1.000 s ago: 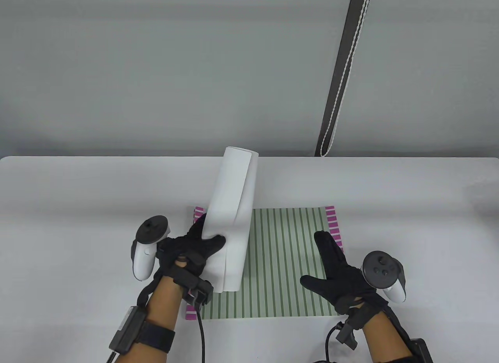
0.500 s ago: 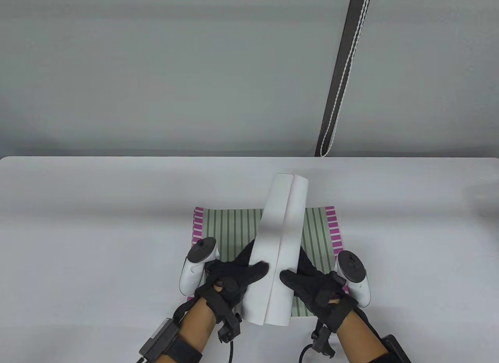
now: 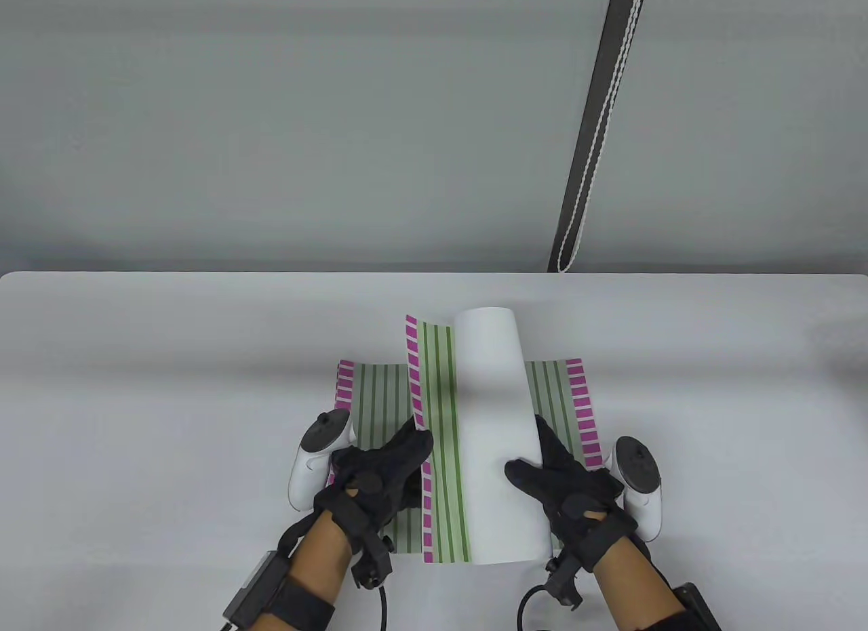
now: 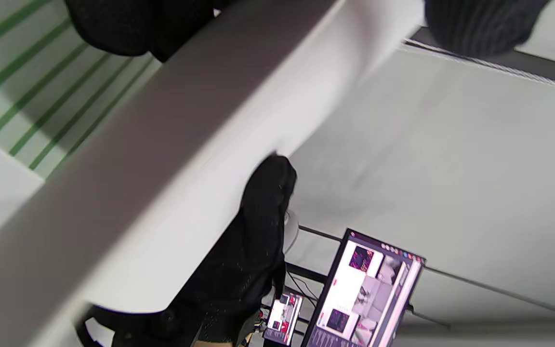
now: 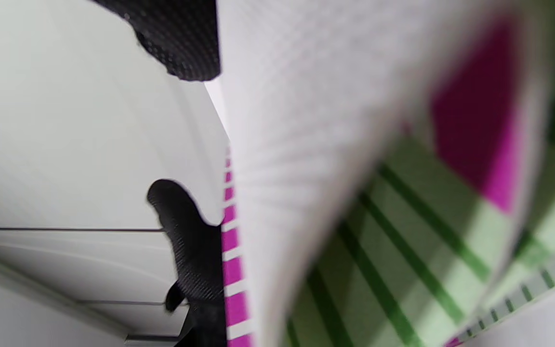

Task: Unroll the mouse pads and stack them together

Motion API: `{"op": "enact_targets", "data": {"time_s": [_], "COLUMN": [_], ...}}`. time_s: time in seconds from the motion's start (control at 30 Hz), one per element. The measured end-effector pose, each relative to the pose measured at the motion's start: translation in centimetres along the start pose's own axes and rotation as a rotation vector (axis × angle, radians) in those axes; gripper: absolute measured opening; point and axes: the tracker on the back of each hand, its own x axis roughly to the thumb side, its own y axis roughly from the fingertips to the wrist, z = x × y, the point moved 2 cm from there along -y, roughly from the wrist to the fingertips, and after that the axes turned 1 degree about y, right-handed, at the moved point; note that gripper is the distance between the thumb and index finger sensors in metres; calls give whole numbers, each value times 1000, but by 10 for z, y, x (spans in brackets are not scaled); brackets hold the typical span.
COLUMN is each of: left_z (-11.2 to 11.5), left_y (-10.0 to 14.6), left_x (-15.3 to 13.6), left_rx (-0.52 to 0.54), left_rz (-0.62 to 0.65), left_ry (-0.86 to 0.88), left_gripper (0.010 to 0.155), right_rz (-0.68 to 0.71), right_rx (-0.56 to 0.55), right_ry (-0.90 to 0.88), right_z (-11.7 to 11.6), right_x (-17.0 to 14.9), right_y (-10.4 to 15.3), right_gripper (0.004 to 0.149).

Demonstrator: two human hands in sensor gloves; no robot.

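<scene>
From above, the table view showed both hands at the near end of the half-unrolled mouse pad [image 3: 475, 441], which was held over the flat mouse pad [image 3: 369, 400] lying on the white surface [image 3: 169, 360]. The left hand [image 3: 376, 478] gripped the freed left flap, where the green stripes and pink border faced up; its fingers [image 3: 413, 441] were curled on this flap. The right hand [image 3: 566, 485] held the white, still curled part, thumb on top and the other fingers behind it, on the right side.

The left wrist view showed what the table view did not: the white underside of the pad [image 4: 162, 159] from below, with one dark finger [image 4: 263, 202] pressed against it, and a lit monitor [image 4: 369, 284] far behind. Whether the fingers there were spread or together could not be told. The right wrist view was blurred and very close; it showed the curled white back [image 5: 306, 120], the striped face inside the curl, and the pink border of the flat pad beside a dark fingertip [image 5: 181, 212].

Beyond the fingertips, the held pad reached farther than the far edge of the flat pad. Bare surface lay to the left of the left hand, to the right of the right hand, and beyond the pads.
</scene>
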Motion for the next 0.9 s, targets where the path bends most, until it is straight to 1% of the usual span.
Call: {"op": "enact_targets", "data": {"time_s": [0.03, 0.1, 0.13, 0.17, 0.2, 0.27, 0.37, 0.4, 0.47, 0.53, 0.63, 0.73, 0.8, 0.9], "left_z": [1, 1, -1, -1, 0, -1, -2, -2, -2, 0, 5, 8, 7, 5], "left_y": [-1, 1, 2, 2, 1, 1, 3, 3, 3, 3, 3, 3, 4, 5], "left_x": [-1, -1, -1, -1, 0, 0, 3, 3, 4, 6, 10, 12, 13, 15], "left_rx": [-10, 29, 82, 119, 108, 85, 125, 133, 155, 163, 156, 158, 164, 159], "left_rz": [-16, -72, -79, -75, -49, -43, -43, -48, -49, -51, -45, -53, -51, -38], "left_ry": [-62, -136, -127, -87, -48, -35, -65, -77, -95, -127, -155, -189, -209, -191], "left_gripper": [107, 85, 75, 70, 68, 67, 67, 68, 68, 68, 68, 67, 67, 67], "right_rz": [0, -6, -10, -17, -24, -42, -74, -80, -93, -110, -152, -179, -182, -176], "right_rx": [8, 16, 26, 30, 37, 33, 7, 12, 55, 114, 140, 109, 70, 53], "right_ry": [14, 9, 7, -4, -21, -39, -10, -9, -24, -10, 11, 17, 20, 1], "right_z": [-2, -3, -2, -1, 0, 3, 8, 8, 4, -3, -8, -9, -5, 2], "right_x": [1, 1, -1, -3, -6, -9, -13, -13, -12, -9, -10, -15, -16, -18], "right_y": [0, 0, 0, 0, 0, 1, 2, 3, 3, 3, 4, 4, 4, 4], "right_gripper": [90, 90, 90, 90, 91, 90, 89, 89, 90, 98, 111, 114, 113, 108]}}
